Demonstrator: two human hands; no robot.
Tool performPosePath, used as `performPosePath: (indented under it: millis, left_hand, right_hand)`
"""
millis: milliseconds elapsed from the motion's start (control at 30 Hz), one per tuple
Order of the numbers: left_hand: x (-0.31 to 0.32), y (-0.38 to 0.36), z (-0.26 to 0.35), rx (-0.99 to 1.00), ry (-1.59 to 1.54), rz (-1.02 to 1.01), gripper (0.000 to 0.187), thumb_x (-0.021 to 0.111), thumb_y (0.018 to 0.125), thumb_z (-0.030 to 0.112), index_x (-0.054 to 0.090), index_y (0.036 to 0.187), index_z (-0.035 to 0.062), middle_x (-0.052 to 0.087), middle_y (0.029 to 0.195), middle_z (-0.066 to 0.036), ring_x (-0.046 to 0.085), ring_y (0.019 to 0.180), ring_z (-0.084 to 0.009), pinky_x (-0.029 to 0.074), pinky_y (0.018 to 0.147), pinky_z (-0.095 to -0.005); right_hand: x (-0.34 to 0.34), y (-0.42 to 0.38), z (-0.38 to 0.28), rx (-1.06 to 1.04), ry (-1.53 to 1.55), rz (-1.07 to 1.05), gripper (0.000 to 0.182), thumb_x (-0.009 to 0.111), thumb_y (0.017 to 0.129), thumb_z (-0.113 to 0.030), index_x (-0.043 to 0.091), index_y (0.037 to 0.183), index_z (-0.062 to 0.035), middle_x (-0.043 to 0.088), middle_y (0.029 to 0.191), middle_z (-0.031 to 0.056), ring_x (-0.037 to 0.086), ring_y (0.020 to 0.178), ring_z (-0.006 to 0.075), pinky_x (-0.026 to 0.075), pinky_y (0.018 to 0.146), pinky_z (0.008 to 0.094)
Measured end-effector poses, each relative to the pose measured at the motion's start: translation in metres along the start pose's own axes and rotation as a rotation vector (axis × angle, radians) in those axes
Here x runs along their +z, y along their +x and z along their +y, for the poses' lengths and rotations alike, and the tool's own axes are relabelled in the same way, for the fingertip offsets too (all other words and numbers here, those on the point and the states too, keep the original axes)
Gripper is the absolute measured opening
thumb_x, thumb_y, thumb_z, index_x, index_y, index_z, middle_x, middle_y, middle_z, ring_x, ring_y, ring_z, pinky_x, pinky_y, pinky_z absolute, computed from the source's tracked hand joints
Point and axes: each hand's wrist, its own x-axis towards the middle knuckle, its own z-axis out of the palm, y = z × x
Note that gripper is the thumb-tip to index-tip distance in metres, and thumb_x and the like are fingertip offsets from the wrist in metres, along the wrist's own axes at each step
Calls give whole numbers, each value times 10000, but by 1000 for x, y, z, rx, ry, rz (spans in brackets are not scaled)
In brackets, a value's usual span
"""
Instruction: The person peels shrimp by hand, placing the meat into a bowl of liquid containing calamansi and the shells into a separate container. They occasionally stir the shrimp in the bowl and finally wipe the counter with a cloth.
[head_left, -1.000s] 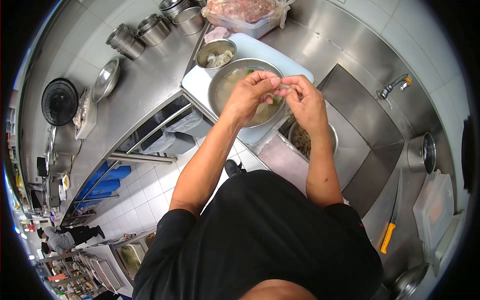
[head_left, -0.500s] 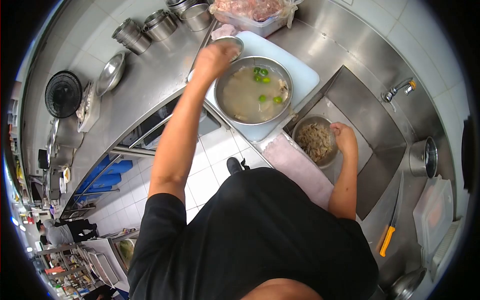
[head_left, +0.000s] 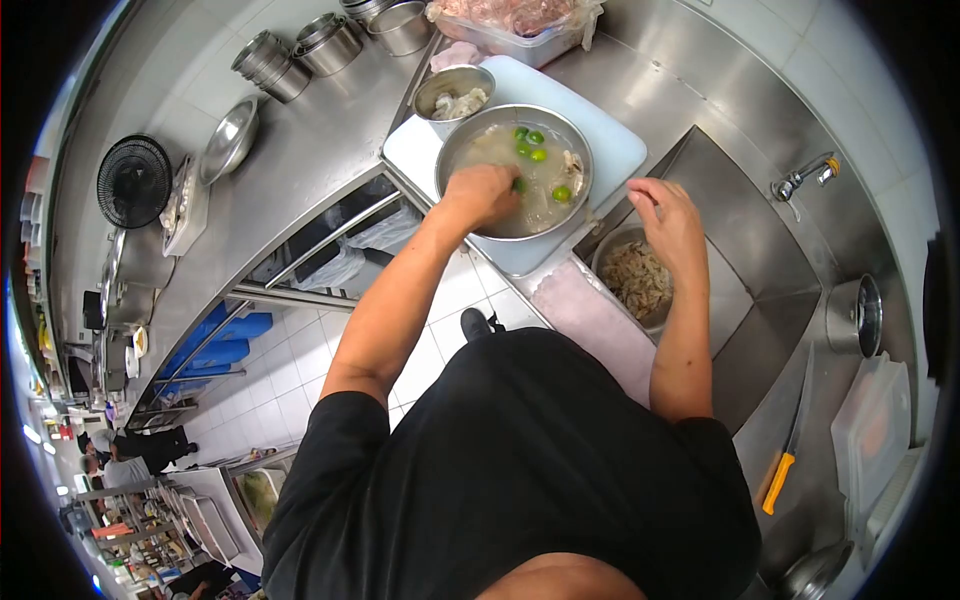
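A wide metal bowl point(head_left: 441, 178) of cloudy liquid stands on a white cutting board point(head_left: 618, 150), with several small green citrus fruits point(head_left: 562, 194) and pale pieces in it. My left hand point(head_left: 484, 196) reaches into this bowl over its near left rim. Its fingertips are at the liquid beside a green fruit, and what they hold, if anything, is hidden. My right hand point(head_left: 670, 222) hovers over the sink with thumb and fingers apart, nothing visible in it. Below it, a bowl of brownish, shredded-looking pieces point(head_left: 638, 278) sits in the sink. A smaller metal pot point(head_left: 428, 100) holds whitish pieces behind the wide bowl.
A pink cloth point(head_left: 590, 315) lies along the sink's near edge. On the right are a yellow-handled knife point(head_left: 783, 475), a metal pot point(head_left: 846, 318) and a faucet point(head_left: 800, 182). A plastic tub of raw meat point(head_left: 520, 42) stands at the back. Two people are far left.
My left hand has moved from the small pot down into the wide bowl, uncovering the pot's whitish contents. My right hand has lifted off the sink bowl's rim, up and to the left.
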Motion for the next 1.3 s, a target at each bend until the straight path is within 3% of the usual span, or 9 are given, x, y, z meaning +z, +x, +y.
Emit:
performPosePath:
  millis: [233,467,633,733,867,967,1067,1167,1300]
  left_hand:
    - [-14,-3,-29,-19,-650,81,356,608,853,261,673,1169,111,698,976,-184,667,916,-332,501,837,-401]
    - [-27,-10,-20,-173,-152,251,305,594,875,280,690,1090,86,695,1002,-195,660,969,-363,516,856,-443]
    - [-16,1,-28,-204,-95,181,372,627,856,289,661,1144,56,698,1007,-187,659,981,-364,512,873,-436]
    - [-2,-4,-36,-59,-173,438,434,624,855,285,629,1217,45,696,1024,-190,660,986,-353,503,891,-425]
    - [-13,-16,-30,-107,-541,345,469,621,863,270,604,1262,23,697,1054,-191,669,985,-326,499,889,-396]
    - [5,-18,-33,-163,-757,287,475,630,880,285,600,1260,1,708,1048,-160,678,951,-264,512,841,-358]
    - [2,-27,-5,-233,-1031,170,464,638,915,330,619,1246,6,709,1022,-80,640,856,-136,507,714,-280]
    - [-1,-25,2,-186,-1467,112,407,612,953,335,616,1250,57,695,994,-26,642,877,-116,459,661,-238]
    - [4,-20,-4,-171,-1729,129,307,643,941,298,643,1163,86,685,946,11,622,822,-74,440,644,-231]
  right_hand:
    - [38,41,-42,-347,73,-48,213,646,849,-128,692,1050,-72,679,1004,104,587,981,304,461,873,384]
    - [95,63,-56,-448,-328,-553,320,666,783,-116,711,1099,-147,656,1076,81,535,1108,279,396,970,426]
    - [112,67,-60,-447,-411,-636,254,659,789,-120,714,1035,-152,657,1022,84,549,1075,280,404,951,423]
    - [111,73,-49,-369,-235,-584,210,714,765,-166,693,963,-100,658,965,102,575,1013,288,437,896,416]
    - [93,79,-41,-327,-23,-342,225,740,771,-192,642,915,-50,651,832,109,620,818,266,488,755,369]
    - [80,77,-54,2,132,-272,214,719,821,-181,616,930,-28,633,772,82,617,713,200,489,676,320]
    - [96,74,-49,55,309,-169,209,694,860,-171,593,962,-19,617,726,55,611,678,149,487,650,297]
    - [115,71,-44,86,471,-165,224,692,865,-158,583,1007,-24,651,769,60,636,737,133,494,667,305]
    - [100,62,-60,96,480,-307,292,710,825,-147,585,1057,-19,694,869,145,673,790,276,514,731,373]
